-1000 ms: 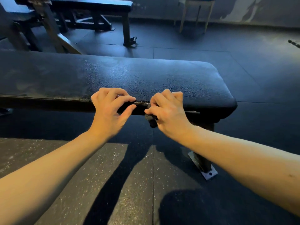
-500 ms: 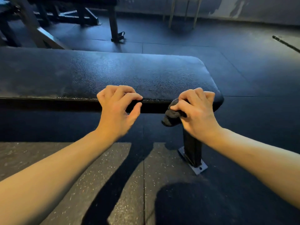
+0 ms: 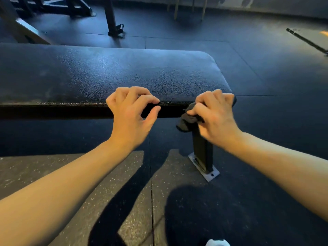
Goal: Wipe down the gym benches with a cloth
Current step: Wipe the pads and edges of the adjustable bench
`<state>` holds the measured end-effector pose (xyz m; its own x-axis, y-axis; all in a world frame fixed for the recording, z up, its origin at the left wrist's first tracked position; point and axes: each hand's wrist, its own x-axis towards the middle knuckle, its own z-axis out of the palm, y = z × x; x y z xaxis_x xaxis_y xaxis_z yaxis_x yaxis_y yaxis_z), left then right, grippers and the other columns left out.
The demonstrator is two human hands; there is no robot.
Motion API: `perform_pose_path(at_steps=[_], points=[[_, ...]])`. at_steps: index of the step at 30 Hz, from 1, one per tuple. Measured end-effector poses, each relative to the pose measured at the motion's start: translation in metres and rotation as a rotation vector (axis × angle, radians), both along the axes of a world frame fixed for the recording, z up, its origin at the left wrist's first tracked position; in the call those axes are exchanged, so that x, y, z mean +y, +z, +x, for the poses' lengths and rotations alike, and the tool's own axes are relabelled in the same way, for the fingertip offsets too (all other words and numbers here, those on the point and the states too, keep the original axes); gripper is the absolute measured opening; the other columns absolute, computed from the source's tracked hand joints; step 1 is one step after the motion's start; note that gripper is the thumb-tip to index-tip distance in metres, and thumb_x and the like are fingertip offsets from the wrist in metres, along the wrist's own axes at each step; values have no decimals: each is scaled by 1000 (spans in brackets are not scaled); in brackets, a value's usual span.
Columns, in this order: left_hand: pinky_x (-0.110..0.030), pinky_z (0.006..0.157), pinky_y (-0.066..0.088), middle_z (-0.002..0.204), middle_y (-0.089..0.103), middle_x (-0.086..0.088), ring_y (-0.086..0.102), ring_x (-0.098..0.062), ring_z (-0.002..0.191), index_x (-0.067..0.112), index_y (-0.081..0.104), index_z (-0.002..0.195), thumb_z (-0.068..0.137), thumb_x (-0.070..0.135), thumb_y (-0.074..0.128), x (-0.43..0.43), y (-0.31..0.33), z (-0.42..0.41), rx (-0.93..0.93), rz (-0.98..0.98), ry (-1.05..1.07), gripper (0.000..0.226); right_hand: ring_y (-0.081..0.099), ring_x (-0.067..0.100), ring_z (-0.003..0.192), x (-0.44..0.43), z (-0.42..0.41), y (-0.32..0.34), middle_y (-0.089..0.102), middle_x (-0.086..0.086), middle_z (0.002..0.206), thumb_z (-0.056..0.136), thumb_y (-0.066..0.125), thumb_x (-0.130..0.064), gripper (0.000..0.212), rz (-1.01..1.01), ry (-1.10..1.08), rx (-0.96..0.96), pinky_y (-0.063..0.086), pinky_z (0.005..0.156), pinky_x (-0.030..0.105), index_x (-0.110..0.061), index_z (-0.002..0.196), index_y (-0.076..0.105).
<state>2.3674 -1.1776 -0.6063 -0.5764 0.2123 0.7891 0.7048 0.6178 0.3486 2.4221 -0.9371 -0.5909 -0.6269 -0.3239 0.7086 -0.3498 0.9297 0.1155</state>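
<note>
The right fingers are curled tight, pinching a dark cloth against the near right corner of the padded tabletop; part of the cloth hangs below the edge. The right hand covers that corner. The left fingers are curled, tips on the near edge, thumb apart, holding nothing. The left hand is near the right. A leg stands bolted to the floor under the cloth.
</note>
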Motion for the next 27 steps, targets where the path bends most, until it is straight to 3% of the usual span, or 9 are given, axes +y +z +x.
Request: perform_pose_path(at_steps=[3,5,11,17,21,24,27], points=[[-37,93,22,108,65,12,48,-18,110,26,76,96,90,30,77,1,-1,0,-8,4,-2,8,47,24,87,23,9,-1,61,3,91,86,68,-4,12,-26,-47,-4,15,81,34,-12,78,71],[-37,92,22,108,65,12,48,-18,110,26,76,97,91,30,76,-1,1,0,-6,-14,-4,7,48,24,87,14,6,-4,61,1,91,81,74,-1,14,-65,-42,-8,16,82,35,-15,79,73],[-39,90,21,110,65,12,47,-20,110,26,76,96,93,26,73,4,8,1,32,-77,-29,4,48,26,83,-38,-15,-6,63,0,87,96,67,-17,24,-78,58,59,24,76,39,-14,73,68],[-36,93,20,112,65,11,47,-19,109,25,76,101,93,29,72,12,2,2,23,-94,-34,10,55,29,82,-19,-6,1,65,-2,89,100,59,-18,30,-59,63,40,25,76,41,-14,73,70],[-39,90,24,114,64,9,46,-20,110,24,75,103,90,27,75,15,1,6,-38,-66,-24,14,54,27,89,20,8,1,65,-3,93,85,70,-1,18,-46,3,3,20,79,38,-15,75,73],[-38,91,24,113,63,10,47,-20,110,24,74,102,89,26,77,17,2,6,-43,-58,-19,14,52,25,92,20,9,-2,66,-5,94,75,72,5,21,-110,-1,-2,18,82,37,-16,76,74],[-37,91,23,114,63,9,46,-21,111,24,74,104,88,24,78,13,0,5,-23,-74,-21,17,49,21,91,-14,-3,-14,68,-8,92,94,66,-11,24,-160,82,73,22,79,37,-19,74,76]])
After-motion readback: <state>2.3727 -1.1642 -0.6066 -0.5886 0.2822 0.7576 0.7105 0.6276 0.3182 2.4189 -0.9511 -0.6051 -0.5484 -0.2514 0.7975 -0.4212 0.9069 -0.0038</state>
